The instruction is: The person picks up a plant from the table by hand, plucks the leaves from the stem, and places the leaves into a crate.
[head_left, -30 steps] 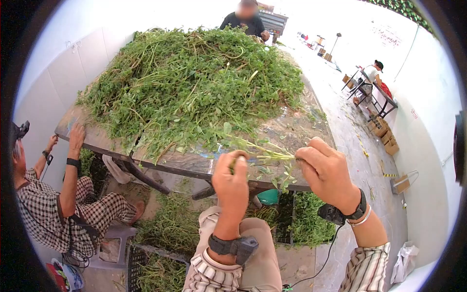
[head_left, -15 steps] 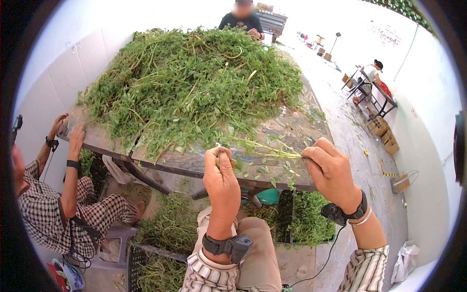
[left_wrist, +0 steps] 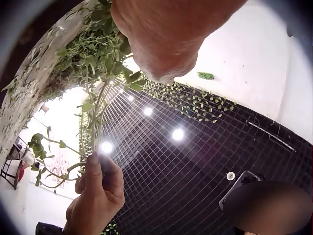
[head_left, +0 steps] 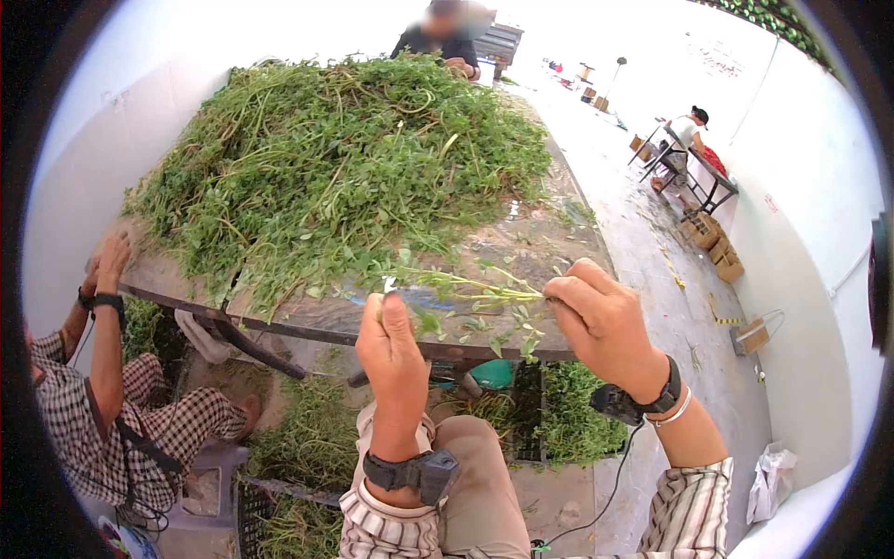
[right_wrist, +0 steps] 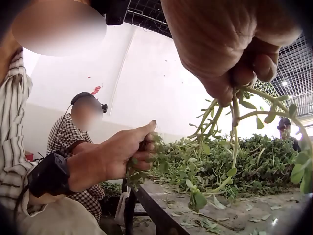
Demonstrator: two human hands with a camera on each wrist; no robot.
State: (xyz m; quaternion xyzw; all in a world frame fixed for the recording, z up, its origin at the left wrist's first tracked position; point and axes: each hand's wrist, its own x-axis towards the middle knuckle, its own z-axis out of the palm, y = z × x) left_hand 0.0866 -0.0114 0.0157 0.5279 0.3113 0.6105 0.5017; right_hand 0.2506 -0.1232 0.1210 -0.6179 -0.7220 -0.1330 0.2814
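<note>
Near the table's front edge, the right hand pinches the stem ends of a small bunch of green sprigs, whose leafy tips point left. The left hand is beside those tips, its fingers curled round a bit of greenery with the thumb upright. In the right wrist view, leaves show at the fingers of the left hand, while stems hang from the right hand. A large heap of leafy greens covers much of the table.
Crates of greens stand below the table, beside a teal object. A person in checked clothes sits at the left; another is behind the heap. Boxes and a third person are farther right.
The left hand has moved left, away from the right hand, which still pinches the sprigs. The head view has shifted a little. The neighbour's hand at the left has shifted on the table edge.
</note>
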